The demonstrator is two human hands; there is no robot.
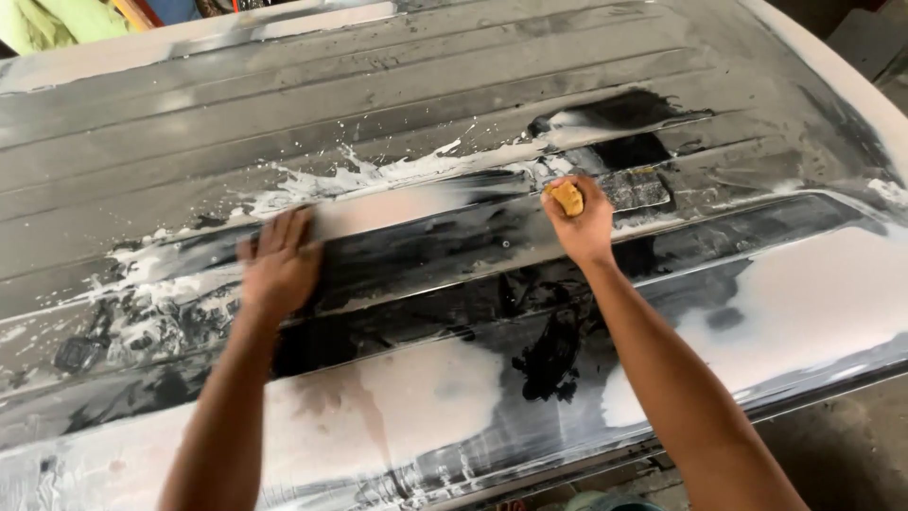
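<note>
Closest to me the lower edge of the ribbed vehicle roof [492,407] is slick with water and pale sanding slurry, and past that edge a strip of bare concrete floor [842,445] shows. Both arms reach up across this wet band, so I'd judge a forearm dragging through it could smear the grey paste back over the dark patches. A little further in, the left hand [279,263] lies flat on a rib with its fingers spread and together pressing down, holding nothing; on metal this wet that bracing palm could skid, and the person's weight would go with it. Level with it, the right hand [582,220] is curled tight around a small yellow sponge [567,198], which sits against the roof just beside a dark sheet of wet sandpaper [636,187] lying flat on the panel. The sheet looks loose, so it could slide down a groove; grit caught under the sponge could score the primer. Beyond the hands a white streak of slurry [397,172] runs along a rib, and if left it may dry on. At the far corner, green cloth [57,19] lies off the panel.
</note>
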